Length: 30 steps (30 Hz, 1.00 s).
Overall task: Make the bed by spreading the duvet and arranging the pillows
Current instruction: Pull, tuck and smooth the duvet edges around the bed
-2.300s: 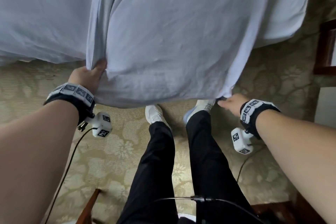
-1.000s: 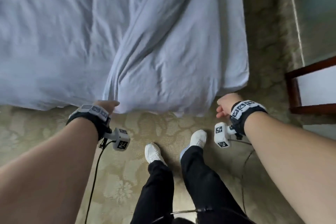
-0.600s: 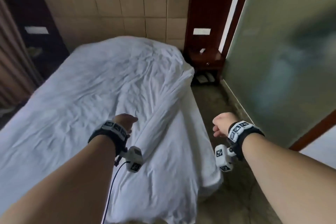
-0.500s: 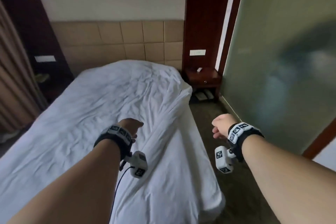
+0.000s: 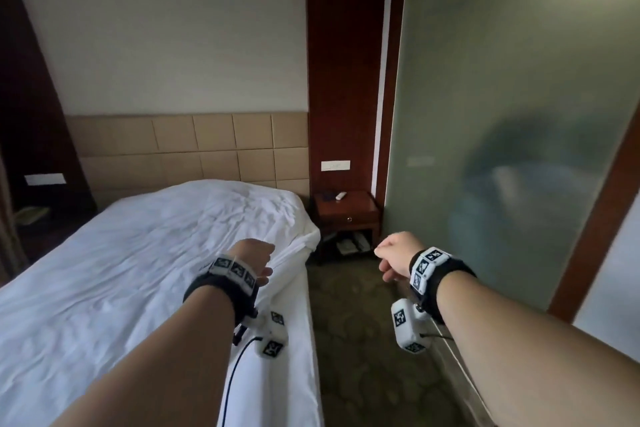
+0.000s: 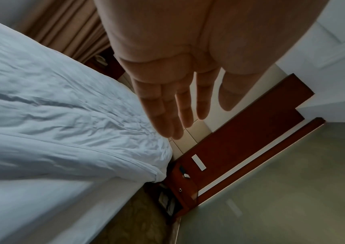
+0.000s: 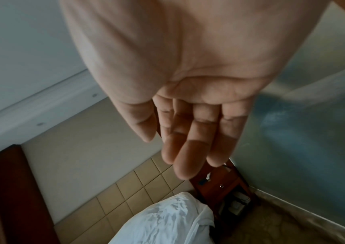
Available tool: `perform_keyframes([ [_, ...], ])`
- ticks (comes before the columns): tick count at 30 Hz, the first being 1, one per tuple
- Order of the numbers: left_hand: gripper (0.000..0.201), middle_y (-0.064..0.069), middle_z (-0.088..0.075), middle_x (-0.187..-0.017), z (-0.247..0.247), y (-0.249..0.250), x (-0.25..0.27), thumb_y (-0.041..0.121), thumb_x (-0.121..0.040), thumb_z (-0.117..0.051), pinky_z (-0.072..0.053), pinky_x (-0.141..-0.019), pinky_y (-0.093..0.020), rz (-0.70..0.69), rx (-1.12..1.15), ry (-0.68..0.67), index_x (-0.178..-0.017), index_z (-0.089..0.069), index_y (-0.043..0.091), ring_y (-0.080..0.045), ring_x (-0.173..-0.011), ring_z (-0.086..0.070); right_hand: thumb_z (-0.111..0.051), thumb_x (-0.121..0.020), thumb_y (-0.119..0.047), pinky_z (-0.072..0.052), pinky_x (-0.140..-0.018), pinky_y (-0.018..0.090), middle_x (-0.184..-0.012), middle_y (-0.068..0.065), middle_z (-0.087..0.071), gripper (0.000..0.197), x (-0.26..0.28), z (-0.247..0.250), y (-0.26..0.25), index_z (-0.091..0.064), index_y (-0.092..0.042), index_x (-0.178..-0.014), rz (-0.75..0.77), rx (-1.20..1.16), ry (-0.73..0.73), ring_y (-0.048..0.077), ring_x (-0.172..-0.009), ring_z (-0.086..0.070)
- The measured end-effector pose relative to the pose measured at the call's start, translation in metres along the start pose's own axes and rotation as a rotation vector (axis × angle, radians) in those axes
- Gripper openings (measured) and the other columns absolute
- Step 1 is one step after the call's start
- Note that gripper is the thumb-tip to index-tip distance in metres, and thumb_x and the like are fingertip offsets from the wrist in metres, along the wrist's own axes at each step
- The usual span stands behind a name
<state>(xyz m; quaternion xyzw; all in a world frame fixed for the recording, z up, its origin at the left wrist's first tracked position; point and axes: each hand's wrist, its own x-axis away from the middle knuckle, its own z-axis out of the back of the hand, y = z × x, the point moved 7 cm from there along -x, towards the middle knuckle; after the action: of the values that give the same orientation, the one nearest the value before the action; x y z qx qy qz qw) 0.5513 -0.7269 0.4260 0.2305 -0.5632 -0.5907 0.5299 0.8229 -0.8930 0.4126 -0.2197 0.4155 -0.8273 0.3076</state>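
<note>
Hotel-room carpet under both hands, which hang relaxed and hold nothing: left hand over the bed's edge, right hand off to its side. Beyond them the duvet looks spread but wrinkly. No pillows in sight, so those remain.

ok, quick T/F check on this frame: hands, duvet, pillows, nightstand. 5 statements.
1. Both hands hold nothing. True: the left hand and right hand are empty, with fingers extended.
2. The duvet lies bunched in a heap on the floor. False: it is spread over the bed, wrinkled.
3. Two pillows sit at the headboard. False: no pillow is visible.
4. A wooden nightstand stands beside the bed's head end. True.
5. The right hand rests on the duvet. False: it hangs over the carpet.
</note>
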Motion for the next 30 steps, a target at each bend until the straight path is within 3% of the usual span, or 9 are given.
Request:
perform_keyframes([
  [5, 0.011, -0.01, -0.06, -0.097, -0.059, 0.018, -0.023, 0.006, -0.104, -0.049, -0.042, -0.059, -0.032, 0.089, 0.035, 0.003, -0.098, -0.058, 0.005, -0.023, -0.063, -0.053, -0.059, -0.094, -0.02, -0.044, -0.045, 0.023, -0.068, 0.008, -0.071, 0.008, -0.053, 0.049, 0.031, -0.065, -0.014, -0.093, -0.005, -0.021, -0.007, 0.022, -0.048, -0.067],
  [9, 0.008, -0.01, -0.062, -0.09, -0.102, 0.019, -0.061, 0.011, -0.104, -0.054, -0.045, -0.06, -0.032, 0.132, 0.031, 0.005, -0.099, -0.058, 0.006, -0.024, -0.066, -0.056, -0.057, -0.095, -0.017, -0.044, -0.046, 0.023, -0.066, 0.007, -0.07, 0.009, -0.099, 0.054, 0.074, -0.064, -0.012, -0.092, -0.049, -0.021, -0.027, 0.022, -0.048, -0.067],
  [14, 0.007, -0.01, -0.057, -0.083, -0.156, 0.014, -0.13, 0.01, -0.103, -0.055, -0.039, -0.056, -0.031, 0.18, 0.051, -0.018, -0.098, -0.056, 0.004, -0.022, -0.06, -0.05, -0.056, -0.095, -0.016, -0.045, -0.045, 0.022, -0.068, 0.009, -0.07, 0.011, -0.167, 0.05, 0.118, -0.065, -0.01, -0.092, -0.112, 0.026, -0.078, 0.021, -0.048, -0.066],
  [16, 0.009, -0.01, -0.057, -0.081, -0.18, 0.024, -0.166, 0.011, -0.103, -0.056, -0.039, -0.055, -0.031, 0.171, 0.071, -0.029, -0.098, -0.057, 0.003, -0.022, -0.059, -0.05, -0.056, -0.095, -0.014, -0.049, -0.049, 0.027, -0.068, 0.01, -0.07, 0.011, -0.206, 0.057, 0.124, -0.065, -0.009, -0.092, -0.125, 0.027, -0.064, 0.023, -0.048, -0.066],
  [21, 0.027, -0.004, -0.052, -0.073, -0.239, 0.076, -0.247, 0.015, -0.107, -0.047, -0.038, -0.058, -0.029, 0.161, 0.079, -0.14, -0.08, -0.05, 0.013, -0.017, -0.06, -0.048, -0.055, -0.095, -0.013, -0.047, -0.048, 0.027, -0.067, 0.01, -0.069, 0.011, -0.308, 0.082, 0.107, -0.064, -0.009, -0.091, -0.126, 0.028, -0.039, 0.025, -0.049, -0.066],
  [23, 0.02, -0.006, -0.051, -0.075, -0.25, 0.102, -0.272, 0.013, -0.107, -0.048, -0.033, -0.057, -0.027, 0.163, 0.11, -0.141, -0.087, -0.051, 0.011, -0.017, -0.06, -0.044, -0.055, -0.095, -0.014, -0.046, -0.048, 0.026, -0.066, 0.009, -0.069, 0.011, -0.345, 0.089, 0.095, -0.064, -0.01, -0.092, -0.113, 0.009, -0.031, 0.025, -0.049, -0.066],
  [25, 0.007, -0.011, -0.059, -0.087, -0.254, 0.125, -0.302, 0.014, -0.105, -0.053, -0.039, -0.057, -0.029, 0.137, 0.1, -0.101, -0.105, -0.056, 0.007, -0.02, -0.063, -0.052, -0.055, -0.095, -0.015, -0.044, -0.046, 0.025, -0.065, 0.008, -0.069, 0.011, -0.38, 0.093, 0.086, -0.065, -0.01, -0.092, -0.119, -0.008, -0.024, 0.024, -0.048, -0.066],
  [27, 0.015, -0.013, -0.063, -0.098, -0.259, 0.139, -0.327, 0.015, -0.104, -0.056, -0.044, -0.058, -0.032, 0.121, 0.086, -0.076, -0.115, -0.057, 0.006, -0.022, -0.066, -0.057, -0.056, -0.095, -0.015, -0.045, -0.046, 0.024, -0.066, 0.008, -0.069, 0.011, -0.409, 0.091, 0.082, -0.066, -0.01, -0.094, -0.134, -0.015, -0.028, 0.022, -0.046, -0.065],
  [30, 0.015, -0.013, -0.064, -0.099, -0.264, 0.14, -0.371, 0.013, -0.103, -0.056, -0.046, -0.059, -0.032, 0.158, 0.1, -0.052, -0.116, -0.058, 0.007, -0.022, -0.067, -0.058, -0.056, -0.095, -0.016, -0.043, -0.044, 0.021, -0.067, 0.007, -0.07, 0.011, -0.458, 0.077, 0.082, -0.067, -0.011, -0.095, -0.144, 0.004, -0.05, 0.02, -0.045, -0.064],
])
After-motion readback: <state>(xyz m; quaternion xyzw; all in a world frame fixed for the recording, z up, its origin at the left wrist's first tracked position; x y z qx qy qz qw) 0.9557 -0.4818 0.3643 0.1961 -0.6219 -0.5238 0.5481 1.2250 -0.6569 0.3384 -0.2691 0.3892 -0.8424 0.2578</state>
